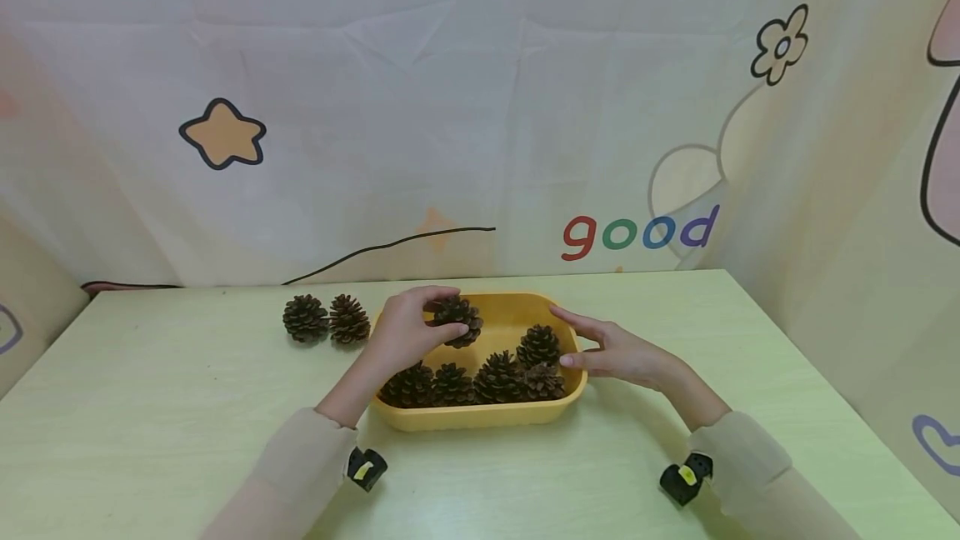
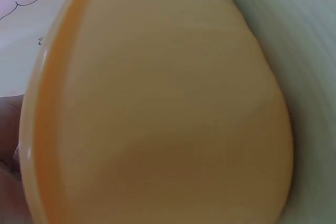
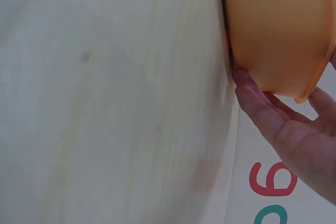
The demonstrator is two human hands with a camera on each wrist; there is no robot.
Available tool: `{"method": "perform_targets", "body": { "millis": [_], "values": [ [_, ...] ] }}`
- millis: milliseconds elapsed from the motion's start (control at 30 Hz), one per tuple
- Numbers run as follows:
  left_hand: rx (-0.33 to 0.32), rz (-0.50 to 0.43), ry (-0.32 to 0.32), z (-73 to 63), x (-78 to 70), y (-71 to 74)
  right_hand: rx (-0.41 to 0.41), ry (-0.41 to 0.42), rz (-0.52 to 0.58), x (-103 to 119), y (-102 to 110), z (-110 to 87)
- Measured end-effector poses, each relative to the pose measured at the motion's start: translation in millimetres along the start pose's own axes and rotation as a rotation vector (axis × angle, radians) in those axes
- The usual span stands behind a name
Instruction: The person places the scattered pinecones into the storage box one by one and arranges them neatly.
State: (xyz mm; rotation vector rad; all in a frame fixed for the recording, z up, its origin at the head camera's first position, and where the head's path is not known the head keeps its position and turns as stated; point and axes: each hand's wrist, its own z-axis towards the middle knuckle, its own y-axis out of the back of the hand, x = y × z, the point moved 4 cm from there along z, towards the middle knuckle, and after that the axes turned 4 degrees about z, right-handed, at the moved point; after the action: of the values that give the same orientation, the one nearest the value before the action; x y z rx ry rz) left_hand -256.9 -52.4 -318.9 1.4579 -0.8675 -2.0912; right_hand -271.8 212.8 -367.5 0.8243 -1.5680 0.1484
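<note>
Left grip (image 1: 405,330): pinching one pine cone (image 1: 460,322), which sits at thumb and fingertips over the tray's far-left part; can't tell if it touches the bottom. Uneven scales could make it twist loose if squeezed off-centre. Right grip (image 1: 624,352): holding the yellow tray (image 1: 472,419) by its right end; slack there might let a nudge slide it across the table (image 1: 187,415).
</note>
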Motion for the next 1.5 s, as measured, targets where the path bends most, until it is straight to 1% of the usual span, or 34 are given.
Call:
{"method": "perform_targets", "body": {
  "millis": [200, 333, 567, 633, 800, 933, 1167, 1233, 1400, 1500],
  "values": [
    [0.021, 0.036, 0.018, 7.1, -4.7, -12.6, 0.002, 0.005, -0.011, 1, 0, -0.3],
    [0.044, 0.028, 0.020, 10.8, -7.2, -22.2, 0.013, 0.017, -0.018, 2, 0, -0.4],
    [0.061, 0.075, 0.009, 15.4, -9.5, -35.7, 0.012, 0.010, -0.013, 2, 0, 1.1],
    [0.066, 0.081, 0.020, 16.7, -9.2, -39.2, 0.012, 0.008, -0.012, 2, 0, 1.2],
    [0.082, 0.094, 0.051, 18.8, -9.0, -44.5, 0.013, 0.010, -0.015, 3, 1, 1.3],
    [0.104, 0.115, 0.051, 20.0, -9.1, -47.5, 0.012, 0.016, -0.022, 4, 1, 1.2],
    [0.159, 0.156, 0.048, 20.2, -8.1, -52.5, 0.007, 0.011, -0.027, 3, 1, 1.2],
    [0.181, 0.149, 0.044, 20.0, -7.9, -53.4, 0.008, 0.013, -0.027, 3, 1, 1.1],
    [0.235, 0.090, 0.028, 19.6, -6.6, -55.7, 0.008, 0.011, -0.022, 1, 0, 0.1],
    [0.251, 0.069, 0.022, 19.2, -6.6, -56.3, 0.010, 0.017, -0.024, 1, 0, -0.3]
  ]
}}
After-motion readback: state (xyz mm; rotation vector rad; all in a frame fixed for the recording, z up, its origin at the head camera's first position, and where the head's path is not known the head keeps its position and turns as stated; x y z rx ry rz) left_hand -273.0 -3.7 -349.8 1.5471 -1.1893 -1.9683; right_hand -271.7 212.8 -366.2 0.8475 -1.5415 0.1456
